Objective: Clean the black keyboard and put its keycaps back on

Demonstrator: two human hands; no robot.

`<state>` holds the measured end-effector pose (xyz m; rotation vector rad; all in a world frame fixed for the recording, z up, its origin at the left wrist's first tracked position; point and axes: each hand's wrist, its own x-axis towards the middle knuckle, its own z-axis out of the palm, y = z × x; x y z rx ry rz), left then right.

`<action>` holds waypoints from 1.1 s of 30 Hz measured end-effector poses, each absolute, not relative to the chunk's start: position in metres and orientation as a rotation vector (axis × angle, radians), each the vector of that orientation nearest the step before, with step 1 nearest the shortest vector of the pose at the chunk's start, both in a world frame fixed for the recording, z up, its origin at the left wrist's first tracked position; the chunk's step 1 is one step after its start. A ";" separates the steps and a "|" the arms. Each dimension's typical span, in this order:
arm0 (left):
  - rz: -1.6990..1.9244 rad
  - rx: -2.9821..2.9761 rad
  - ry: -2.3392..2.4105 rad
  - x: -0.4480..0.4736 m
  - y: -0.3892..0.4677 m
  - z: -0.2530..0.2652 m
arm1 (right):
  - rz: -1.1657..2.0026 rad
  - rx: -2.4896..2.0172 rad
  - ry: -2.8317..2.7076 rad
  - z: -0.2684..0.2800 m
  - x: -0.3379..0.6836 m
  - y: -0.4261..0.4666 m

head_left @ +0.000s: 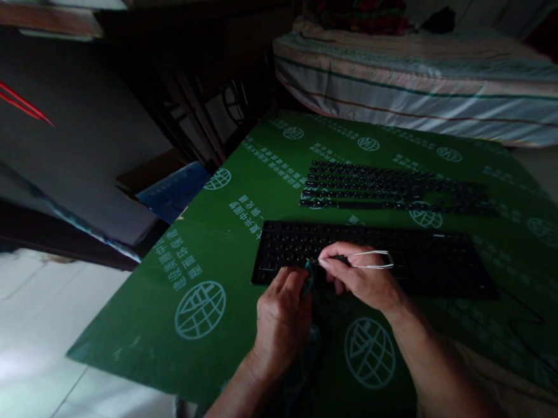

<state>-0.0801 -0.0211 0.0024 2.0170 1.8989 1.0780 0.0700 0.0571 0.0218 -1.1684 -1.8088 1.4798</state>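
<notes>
My right hand [360,276] is closed round a keycap puller [373,258] with a dark handle. Its pale wire loops stick out to the right, and its other end points at my left hand [286,313]. That hand is closed too, pinching a teal cloth [308,277] at the tool's left tip. Both hands are over the front part of a black keyboard [435,255], which lies on a green board and has its keycaps off at least on the left. Behind it, removed black keycaps [367,180] are laid out in rows.
The green board [254,198] bears white globe prints and lettering. A cable [525,309] runs from the keyboard's right end towards the front. Beyond the board stands a bed [394,80]; a wooden table [151,14] and a blue box [177,190] are at the left.
</notes>
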 end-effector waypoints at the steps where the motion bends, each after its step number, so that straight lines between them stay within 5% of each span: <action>1: 1.079 2.014 1.902 -0.080 -0.021 0.002 | 1.478 -1.174 -1.802 0.022 0.071 0.057; 33: 1.120 2.015 1.864 -0.075 -0.020 -0.004 | 1.300 -1.194 -1.828 0.010 0.061 0.055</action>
